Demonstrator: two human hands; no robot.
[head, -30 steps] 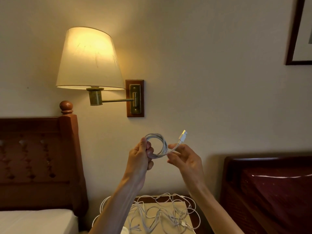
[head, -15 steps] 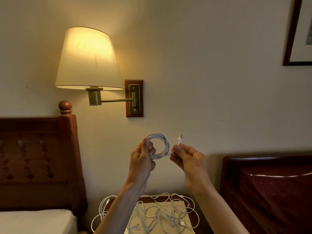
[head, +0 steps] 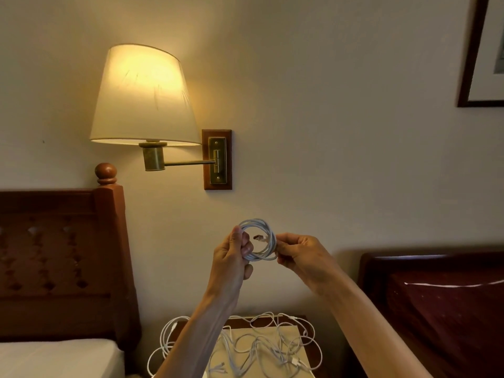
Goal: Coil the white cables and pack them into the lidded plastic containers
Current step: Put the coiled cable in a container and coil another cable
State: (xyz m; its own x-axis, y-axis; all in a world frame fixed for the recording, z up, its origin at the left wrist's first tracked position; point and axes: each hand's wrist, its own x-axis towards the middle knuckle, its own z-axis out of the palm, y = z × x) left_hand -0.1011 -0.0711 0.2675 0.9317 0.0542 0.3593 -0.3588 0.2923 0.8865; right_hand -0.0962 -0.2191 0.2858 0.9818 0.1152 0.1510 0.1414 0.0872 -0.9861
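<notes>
The coiled white cable (head: pixel 259 241) is held up in mid-air in front of the wall, between both hands, well above the table. Change from a second ago: the plug end stuck up free above the right hand then; half a second ago it was pinched close to the coil; now the connector (head: pixel 258 237) sits inside the ring, pointing left, and the right hand has closed in on the coil's right edge. Reads as the tail being tucked or wrapped through the loop to lock it, so coiling of this one cable looks nearly finished; packing comes next.

Left hand (head: pixel 234 257): fingers curled round the left side of the coil, thumb on top, gripping the turns together. Right hand (head: pixel 300 255): fingertips pinching the coil's right side; exact finger lay hard to tell.

Below, on the table (head: pixel 289 331), a loose tangle of white cables (head: pixel 256 350) spills over the edges, not yet coiled, so most of the job remains. No lidded containers in view.

Around: lit wall lamp (head: pixel 141 96), wooden headboard (head: pixel 60 255) at left, dark bed frame (head: pixel 436 296) at right, picture frame (head: pixel 474 64) top right.
</notes>
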